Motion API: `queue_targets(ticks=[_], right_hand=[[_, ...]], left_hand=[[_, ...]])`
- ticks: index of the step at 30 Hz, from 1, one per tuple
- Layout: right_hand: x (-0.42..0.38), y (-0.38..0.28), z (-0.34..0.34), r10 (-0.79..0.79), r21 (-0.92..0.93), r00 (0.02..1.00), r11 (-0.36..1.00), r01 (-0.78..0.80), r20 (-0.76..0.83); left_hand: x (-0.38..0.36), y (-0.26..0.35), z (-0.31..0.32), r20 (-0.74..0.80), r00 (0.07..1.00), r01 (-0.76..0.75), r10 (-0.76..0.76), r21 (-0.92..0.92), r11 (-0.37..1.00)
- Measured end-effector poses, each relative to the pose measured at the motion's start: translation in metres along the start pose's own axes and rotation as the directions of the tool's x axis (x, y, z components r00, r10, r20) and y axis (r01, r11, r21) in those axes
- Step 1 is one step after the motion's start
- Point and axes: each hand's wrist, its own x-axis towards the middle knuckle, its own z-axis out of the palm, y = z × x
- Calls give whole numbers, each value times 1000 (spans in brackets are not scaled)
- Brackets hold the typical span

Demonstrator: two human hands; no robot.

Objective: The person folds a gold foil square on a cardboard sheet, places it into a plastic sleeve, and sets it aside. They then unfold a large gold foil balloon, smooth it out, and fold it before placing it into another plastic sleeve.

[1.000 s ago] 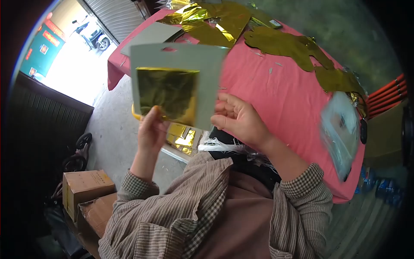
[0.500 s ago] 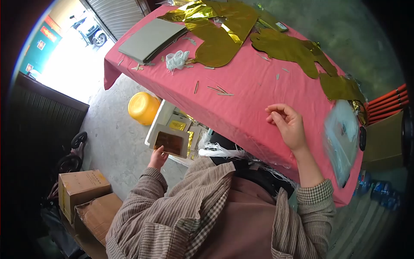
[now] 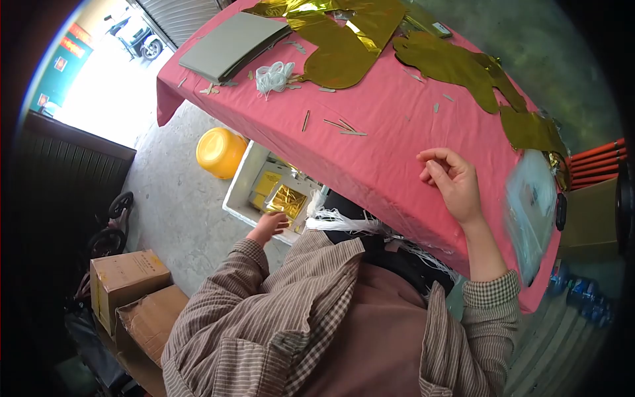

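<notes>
My left hand point(image 3: 270, 225) is over the near edge of a white foam box point(image 3: 238, 193), its fingers apart and nothing held. Close to its fingertips lies a shiny gold packet point(image 3: 287, 201) inside the box. A flatter yellow-gold packet point(image 3: 267, 184) lies behind that one. Above the pink tablecloth point(image 3: 377, 172), my right hand point(image 3: 456, 185) has curled fingers with the thumb close to the index finger. I see nothing between them. Thin gold and grey strips point(image 3: 344, 126) lie farther back on the cloth.
Gold foil shapes point(image 3: 344, 59), a grey folder-like stack point(image 3: 233, 45) and a bundle of white string point(image 3: 274, 77) lie across the table. Clear plastic bags point(image 3: 531, 212) are at its right end. A yellow bucket point(image 3: 220, 152) and cardboard boxes point(image 3: 129, 278) stand on the floor.
My left hand held a flat, dark-faced packet with a pale border; now it is empty and has moved slightly right and up, at the box. My right hand keeps its pose.
</notes>
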Motion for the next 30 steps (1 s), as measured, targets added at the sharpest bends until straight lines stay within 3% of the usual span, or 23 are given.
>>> queue_targets(ticks=[1, 3, 5, 7, 9, 11, 13, 14, 15, 20, 21, 23, 24, 25, 27, 30], right_hand=[[1, -2, -3, -2, 0, 1000, 1000, 2, -3], [1, -4, -12, -15, -52, 1000, 999, 13, -24], [4, -3, -26, -52, -101, 997, 994, 47, -53], [8, -2, -38, -98, -153, 991, 985, 84, -88], [14, 2, -49, -185, -381, 974, 916, 121, -134], [24, 7, -53, -209, -402, 966, 906, 134, -150], [35, 15, -49, -318, -632, 947, 744, 217, -48], [40, 21, -45, -332, -635, 942, 740, 222, -58], [44, 28, -40, -341, -668, 940, 707, 232, -35], [49, 44, -25, -346, -767, 938, 601, 226, 5], [49, 43, -25, -351, -769, 936, 598, 225, 1], [46, 40, -26, -334, -748, 942, 621, 233, 16], [46, 39, -26, -338, -751, 941, 620, 229, 8], [46, 39, -26, -335, -754, 942, 615, 228, 12], [46, 38, -24, -333, -755, 943, 616, 226, 10], [48, 30, -22, -299, -780, 954, 594, 196, 13]], left_hand=[[-11, 21, 3, -32, 997, -66, 70, 95, 993], [-40, 66, -4, 10, 921, -371, 390, 340, 864], [-76, 122, -14, -10, 891, -422, 453, 350, 836], [-122, 175, -11, -83, 757, -571, 648, 396, 719], [-163, 221, 8, -141, 616, -715, 775, 313, 625], [-182, 258, 30, -106, 480, -819, 871, 300, 489], [-184, 291, 61, 63, 279, -867, 958, 445, 223], [-186, 306, 82, 141, 294, -867, 945, 455, 202], [-176, 321, 98, 255, 238, -792, 937, 609, 35], [-104, 387, 164, 551, 222, -628, 804, 712, -315], [-91, 392, 168, 555, 215, -628, 804, 709, -321], [-73, 402, 177, 758, 155, -527, 634, 606, -596], [-77, 410, 182, 786, 237, -535, 572, 597, -598], [-79, 412, 187, 791, 231, -533, 567, 590, -606], [-89, 407, 193, 653, 456, -390, 605, 757, -524], [-98, 400, 199, 614, 390, -375, 686, 787, -490]])
